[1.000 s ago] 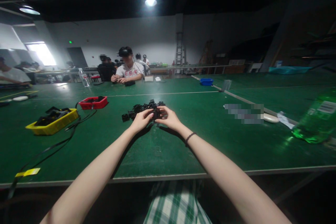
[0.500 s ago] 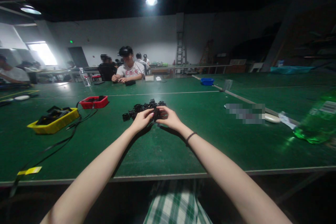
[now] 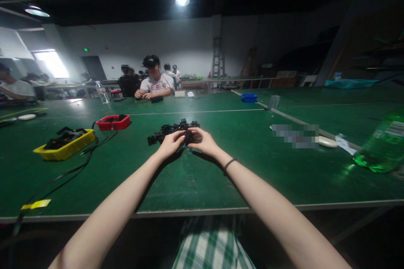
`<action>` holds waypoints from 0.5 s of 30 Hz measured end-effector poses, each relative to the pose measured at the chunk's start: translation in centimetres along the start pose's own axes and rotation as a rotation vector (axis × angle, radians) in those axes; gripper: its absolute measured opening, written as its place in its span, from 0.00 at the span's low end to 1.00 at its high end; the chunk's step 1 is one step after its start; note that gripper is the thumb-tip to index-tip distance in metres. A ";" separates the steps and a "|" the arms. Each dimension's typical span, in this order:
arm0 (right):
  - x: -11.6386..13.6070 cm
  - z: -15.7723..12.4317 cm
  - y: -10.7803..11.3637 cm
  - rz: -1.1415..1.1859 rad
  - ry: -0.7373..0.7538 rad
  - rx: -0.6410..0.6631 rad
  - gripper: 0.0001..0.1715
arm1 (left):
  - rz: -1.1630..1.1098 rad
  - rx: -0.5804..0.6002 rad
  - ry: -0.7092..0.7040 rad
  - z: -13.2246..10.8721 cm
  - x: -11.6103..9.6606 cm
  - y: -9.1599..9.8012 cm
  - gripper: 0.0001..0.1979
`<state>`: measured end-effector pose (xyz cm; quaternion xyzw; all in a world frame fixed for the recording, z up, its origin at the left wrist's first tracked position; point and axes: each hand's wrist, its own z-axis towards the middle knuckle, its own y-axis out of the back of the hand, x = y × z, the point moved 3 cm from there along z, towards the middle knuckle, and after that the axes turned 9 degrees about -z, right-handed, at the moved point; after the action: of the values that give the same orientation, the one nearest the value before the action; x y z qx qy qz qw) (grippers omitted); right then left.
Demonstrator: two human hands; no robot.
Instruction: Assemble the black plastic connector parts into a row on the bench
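A cluster of small black parts (image 3: 166,129) lies on the green table in front of me; their exact kind is too dark to make out. At its near right side, my left hand (image 3: 171,143) has thumb and fingers closed around a black part (image 3: 187,136). My right hand (image 3: 205,140) grips the same part from the other side, thumb low and fingers over the top. Both hands stay close to the tabletop, with fingertips nearly meeting. Much of the held part is hidden by the fingers.
To the left stand a yellow tray (image 3: 70,150) and a red tray (image 3: 113,124), both with black parts, beside black cables (image 3: 90,151). A green bottle (image 3: 383,145) is at the right. Farther off are a blue tray (image 3: 249,98), a clear bottle (image 3: 102,93) and a seated person (image 3: 157,84).
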<state>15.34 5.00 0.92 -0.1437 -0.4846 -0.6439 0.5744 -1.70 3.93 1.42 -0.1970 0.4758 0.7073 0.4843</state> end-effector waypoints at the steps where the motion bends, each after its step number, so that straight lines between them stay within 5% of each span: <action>1: 0.0 0.0 0.0 0.003 -0.004 0.002 0.37 | -0.002 0.002 -0.001 0.0 0.0 0.0 0.20; 15: -0.2 0.2 -0.1 0.054 -0.010 0.011 0.37 | -0.162 0.010 -0.001 0.2 1.5 -0.3 0.24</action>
<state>15.23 5.26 0.76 -0.1567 -0.4868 -0.6249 0.5899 -2.11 4.83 0.31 -0.2321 0.4614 0.6635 0.5413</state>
